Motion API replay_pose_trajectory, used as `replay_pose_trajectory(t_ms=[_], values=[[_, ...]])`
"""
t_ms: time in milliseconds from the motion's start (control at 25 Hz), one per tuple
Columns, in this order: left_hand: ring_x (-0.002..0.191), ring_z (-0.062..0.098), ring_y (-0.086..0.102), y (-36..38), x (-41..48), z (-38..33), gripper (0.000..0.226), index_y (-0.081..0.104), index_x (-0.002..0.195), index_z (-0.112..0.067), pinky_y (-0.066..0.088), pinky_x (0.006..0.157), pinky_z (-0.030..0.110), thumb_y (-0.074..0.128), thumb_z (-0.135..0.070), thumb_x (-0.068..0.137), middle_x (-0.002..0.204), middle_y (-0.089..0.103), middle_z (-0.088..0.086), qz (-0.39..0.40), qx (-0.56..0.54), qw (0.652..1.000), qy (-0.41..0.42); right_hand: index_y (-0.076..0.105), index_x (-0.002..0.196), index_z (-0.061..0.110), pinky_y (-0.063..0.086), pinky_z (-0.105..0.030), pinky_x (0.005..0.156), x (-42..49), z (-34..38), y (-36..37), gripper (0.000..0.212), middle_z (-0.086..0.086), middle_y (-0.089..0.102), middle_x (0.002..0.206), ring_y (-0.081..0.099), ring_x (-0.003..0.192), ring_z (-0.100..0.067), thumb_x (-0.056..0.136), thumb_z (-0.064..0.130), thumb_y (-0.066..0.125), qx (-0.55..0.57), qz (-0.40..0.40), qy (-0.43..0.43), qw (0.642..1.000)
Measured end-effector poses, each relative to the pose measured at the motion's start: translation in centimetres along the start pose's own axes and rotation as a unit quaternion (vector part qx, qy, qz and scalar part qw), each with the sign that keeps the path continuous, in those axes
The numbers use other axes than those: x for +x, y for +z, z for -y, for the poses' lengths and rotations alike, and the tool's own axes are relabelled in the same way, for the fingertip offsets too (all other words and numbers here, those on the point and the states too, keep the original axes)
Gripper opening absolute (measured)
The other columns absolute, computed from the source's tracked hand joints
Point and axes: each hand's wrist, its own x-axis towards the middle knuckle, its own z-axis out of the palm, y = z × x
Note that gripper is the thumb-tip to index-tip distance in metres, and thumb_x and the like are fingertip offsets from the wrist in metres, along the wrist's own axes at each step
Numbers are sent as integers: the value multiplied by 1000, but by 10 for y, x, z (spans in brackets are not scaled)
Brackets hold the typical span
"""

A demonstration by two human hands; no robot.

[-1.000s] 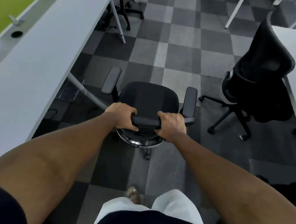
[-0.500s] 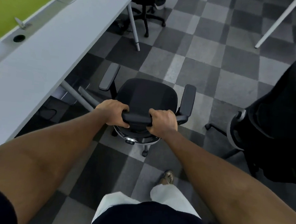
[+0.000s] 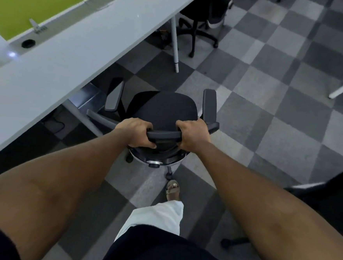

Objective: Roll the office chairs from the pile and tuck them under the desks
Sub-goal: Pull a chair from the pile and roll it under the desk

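A black office chair [image 3: 164, 109] with two grey armrests stands on the checkered carpet right in front of me, seen from above. My left hand [image 3: 135, 132] grips the left end of the top bar of its backrest. My right hand [image 3: 193, 134] grips the right end of the same bar. The long white desk [image 3: 55, 60] runs along the left, and the chair's left armrest sits at the desk's edge, beside a slanted desk leg. The chair's wheels are mostly hidden under the seat.
A second black chair [image 3: 203, 12] is tucked under the same desk farther along, past a white desk leg [image 3: 175, 47]. Part of another dark chair [image 3: 328, 203] shows at the right edge. A green panel [image 3: 33, 0] borders the desk. My foot [image 3: 172, 188] is just behind the chair.
I have walked forward, pushing the chair along the desk and nearer its edge. The chair on the right has slid almost out of view. Both hands keep the same grip.
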Motion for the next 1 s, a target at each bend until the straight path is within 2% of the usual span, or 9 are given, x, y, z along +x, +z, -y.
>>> replay_pose_trajectory(t_ms=[240,360,520,600,720,840,1000], values=[[101,22,64,-45,79,-19,74,63,111,-38,55,85,40,61,-88,57,104,67,-7,-3,-46,997,-64,48,85,30,47,-37,82,100,-85,-13,37,10,61,75,62,72,-19,69,41,78,-12,8,-72,997],[102,22,65,-70,119,-25,74,63,112,-36,55,83,39,62,-87,58,105,68,-7,-3,-70,992,-102,47,84,29,48,-38,82,154,-123,-22,38,10,60,73,62,70,-20,67,39,79,-16,11,-109,994],[103,23,65,-92,160,-31,73,63,114,-37,56,84,40,62,-87,60,107,68,-6,-11,-88,985,-150,46,82,29,46,-37,78,208,-162,-28,36,11,53,68,53,64,-18,68,35,78,-19,3,-169,985],[103,23,65,-104,180,-34,72,63,115,-39,56,85,41,63,-87,61,108,67,-7,-10,-101,980,-173,45,81,29,44,-37,76,236,-182,-31,35,11,51,67,55,64,-20,68,31,77,-19,-2,-205,979],[102,21,64,-121,218,-51,68,63,115,-40,55,83,39,65,-84,63,106,67,-9,-33,-128,966,-223,44,80,28,42,-37,73,286,-220,-37,34,10,51,66,58,64,-22,66,30,75,-18,-3,-259,966],[98,19,64,-142,257,-73,63,63,113,-40,54,79,37,68,-81,65,103,67,-10,-49,-162,945,-279,45,83,28,37,-36,74,334,-257,-52,33,8,53,69,49,64,-21,68,28,75,-34,18,-300,953],[95,19,64,-167,299,-97,63,63,114,-39,57,82,39,68,-80,66,102,66,-11,-57,-199,921,-330,45,82,28,40,-37,75,388,-293,-63,32,7,52,68,44,62,-21,70,30,74,-44,14,-350,936]])
